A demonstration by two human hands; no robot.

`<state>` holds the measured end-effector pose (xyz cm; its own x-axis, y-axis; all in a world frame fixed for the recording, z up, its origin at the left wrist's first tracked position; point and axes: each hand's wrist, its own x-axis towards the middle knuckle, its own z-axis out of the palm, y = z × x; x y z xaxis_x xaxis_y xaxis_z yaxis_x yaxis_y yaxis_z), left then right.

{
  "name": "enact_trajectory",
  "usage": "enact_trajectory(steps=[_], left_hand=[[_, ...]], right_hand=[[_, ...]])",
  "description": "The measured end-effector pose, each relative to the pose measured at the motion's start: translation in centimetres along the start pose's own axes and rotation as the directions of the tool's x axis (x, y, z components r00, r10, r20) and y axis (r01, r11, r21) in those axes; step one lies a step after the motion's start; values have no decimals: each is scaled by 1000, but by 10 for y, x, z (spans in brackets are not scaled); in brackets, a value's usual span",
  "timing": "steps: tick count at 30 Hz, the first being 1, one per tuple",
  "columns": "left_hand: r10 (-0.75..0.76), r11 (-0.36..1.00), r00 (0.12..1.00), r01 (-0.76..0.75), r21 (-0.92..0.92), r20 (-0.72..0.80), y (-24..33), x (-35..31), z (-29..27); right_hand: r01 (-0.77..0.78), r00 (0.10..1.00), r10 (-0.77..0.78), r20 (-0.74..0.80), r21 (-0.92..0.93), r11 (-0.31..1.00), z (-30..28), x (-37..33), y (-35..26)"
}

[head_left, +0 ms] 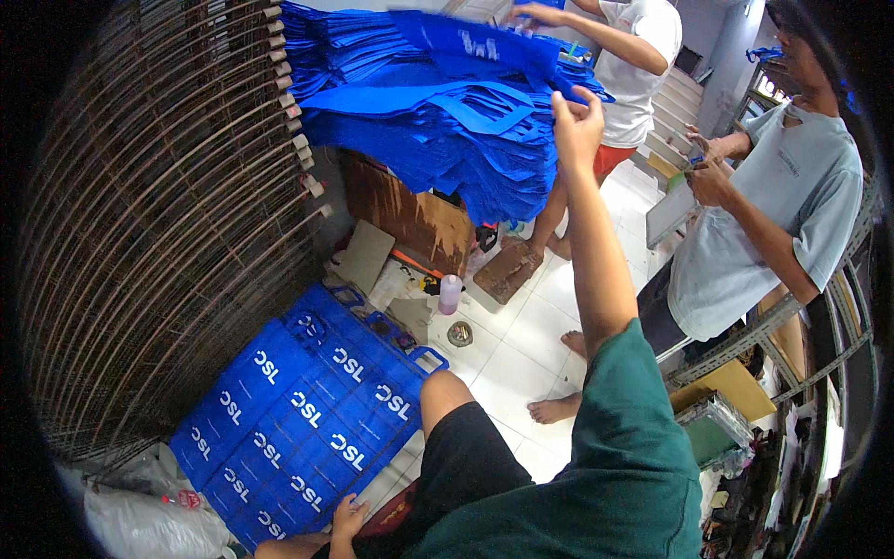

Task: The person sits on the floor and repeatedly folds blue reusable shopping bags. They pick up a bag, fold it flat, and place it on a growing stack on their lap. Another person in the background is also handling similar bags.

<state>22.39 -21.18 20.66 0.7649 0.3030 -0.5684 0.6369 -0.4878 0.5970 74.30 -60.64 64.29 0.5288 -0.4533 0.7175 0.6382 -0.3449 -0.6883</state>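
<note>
My right hand (579,126) is raised at the right edge of a tall stack of blue fabric bags (438,130), its fingers apart and nothing visibly held. On top of that stack lies a blue bag with a white print (475,45), partly lifted and slightly blurred. Another person's hand (540,14) is close to its far edge. My left hand (348,518) rests low by my leg, fingers loosely apart and holding nothing I can see. Beside it, printed blue bags (307,410) are spread in overlapping rows on the floor.
A wire drying rack (168,214) stands along the left. Under the stack is a stained wooden board (410,210). A bottle of pink liquid (450,294) and a round ashtray (460,334) sit on the tiles. A person in a pale shirt (773,214) stands right, by metal shelving (782,345).
</note>
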Motion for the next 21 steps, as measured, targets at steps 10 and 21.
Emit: enact_trajectory(steps=[10, 21], left_hand=[[-48, 995, 999, 46, -89, -15, -12, 4, 5], [98, 934, 984, -142, -328, -149, 37, 10, -5]], right_hand=[[-208, 920, 367, 137, -624, 754, 35, 98, 71], [-144, 965, 220, -140, 417, 897, 69, 132, 31]])
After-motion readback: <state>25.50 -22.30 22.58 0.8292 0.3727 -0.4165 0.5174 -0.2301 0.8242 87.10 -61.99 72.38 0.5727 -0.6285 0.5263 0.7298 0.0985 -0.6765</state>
